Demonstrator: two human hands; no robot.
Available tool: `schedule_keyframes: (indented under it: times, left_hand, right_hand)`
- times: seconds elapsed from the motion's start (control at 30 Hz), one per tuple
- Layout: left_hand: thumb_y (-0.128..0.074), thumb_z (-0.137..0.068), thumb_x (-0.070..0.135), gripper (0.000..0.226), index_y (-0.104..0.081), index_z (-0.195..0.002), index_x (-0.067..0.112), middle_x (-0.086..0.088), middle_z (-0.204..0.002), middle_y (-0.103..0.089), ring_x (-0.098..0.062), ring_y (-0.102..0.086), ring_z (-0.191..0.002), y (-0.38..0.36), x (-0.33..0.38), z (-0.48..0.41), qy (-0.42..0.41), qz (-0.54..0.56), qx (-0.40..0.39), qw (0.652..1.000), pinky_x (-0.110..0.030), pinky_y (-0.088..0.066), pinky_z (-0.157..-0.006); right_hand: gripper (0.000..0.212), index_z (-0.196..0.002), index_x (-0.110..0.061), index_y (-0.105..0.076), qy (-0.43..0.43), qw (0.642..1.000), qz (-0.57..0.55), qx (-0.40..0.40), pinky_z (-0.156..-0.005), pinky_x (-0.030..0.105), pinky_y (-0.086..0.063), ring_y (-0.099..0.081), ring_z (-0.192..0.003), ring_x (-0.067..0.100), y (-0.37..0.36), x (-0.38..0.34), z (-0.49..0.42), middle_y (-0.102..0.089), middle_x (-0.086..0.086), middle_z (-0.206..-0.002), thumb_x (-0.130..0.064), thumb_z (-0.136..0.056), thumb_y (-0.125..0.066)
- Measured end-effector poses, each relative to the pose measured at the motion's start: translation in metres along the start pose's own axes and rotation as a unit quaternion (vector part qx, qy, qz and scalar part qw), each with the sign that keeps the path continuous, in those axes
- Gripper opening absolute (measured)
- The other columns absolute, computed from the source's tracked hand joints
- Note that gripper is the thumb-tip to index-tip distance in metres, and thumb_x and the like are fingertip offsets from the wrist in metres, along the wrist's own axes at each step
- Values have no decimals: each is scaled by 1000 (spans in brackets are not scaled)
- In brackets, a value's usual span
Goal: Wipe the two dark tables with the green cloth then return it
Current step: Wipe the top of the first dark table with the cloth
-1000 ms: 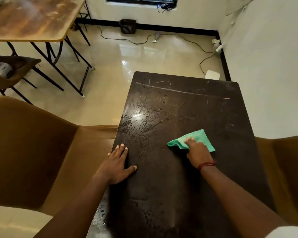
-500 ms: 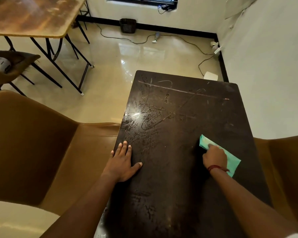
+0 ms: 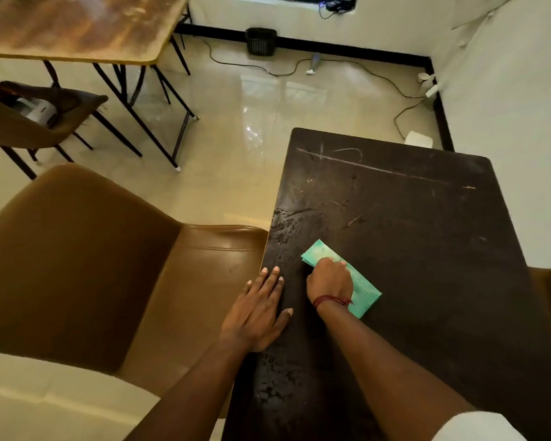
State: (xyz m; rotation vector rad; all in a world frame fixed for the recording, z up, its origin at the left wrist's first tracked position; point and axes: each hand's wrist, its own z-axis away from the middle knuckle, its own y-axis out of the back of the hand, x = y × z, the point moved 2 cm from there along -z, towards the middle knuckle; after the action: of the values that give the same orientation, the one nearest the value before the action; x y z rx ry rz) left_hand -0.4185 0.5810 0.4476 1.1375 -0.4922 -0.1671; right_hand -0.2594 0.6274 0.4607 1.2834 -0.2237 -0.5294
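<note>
The right hand [image 3: 330, 280] presses down on the folded green cloth [image 3: 360, 286], fingers curled over its near-left part, so the cloth shows ahead of the knuckles and out to the hand's right on the dark bench [image 3: 427, 237]. The left hand [image 3: 258, 310] lies flat and open just left of the right, holding nothing, palm on the bench's left edge beside a brown chair [image 3: 115, 265].

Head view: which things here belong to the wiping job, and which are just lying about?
In the job:
green cloth, under the right hand
dark table, braced by the flat left hand

Lying about:
brown chair
wooden table
black bin
floor cables
</note>
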Motion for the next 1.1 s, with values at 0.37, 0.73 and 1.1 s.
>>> schedule_keyframes:
  times: [0.37, 0.73, 1.1]
  left_hand:
    - [-18, -99, 59, 70, -4, -155, 19, -1, -164, 5, -13, 12, -148, -4, -42, 22, 46, 48, 30, 997, -36, -2, -122]
    - [-14, -97, 53, 68, -18, -154, 18, -4, -163, -12, -16, -2, -150, -1, -44, 49, 39, 46, 43, 997, -35, -5, -123]
    - [-9, -86, 62, 84, -25, -153, 14, -7, -162, -15, -18, -10, -150, -16, -14, 100, 33, 62, 19, 997, -34, -8, -122]
  right_hand:
    - [36, -117, -7, -58, 140, 989, 39, -8, -85, 39, -49, -56, -110, 34, -11, -80, 0, -58, 21, -123, -24, -85, -56]
    - [59, -144, -14, -28, 367, 906, 181, -105, -96, 47, -43, -36, -133, 34, -15, -39, 49, -24, 16, -152, -19, -89, -48]
    - [61, -144, -22, -32, 249, 962, 69, -87, -105, 36, -37, -23, -141, 19, -18, 71, 110, -22, 4, -155, -8, -86, -47]
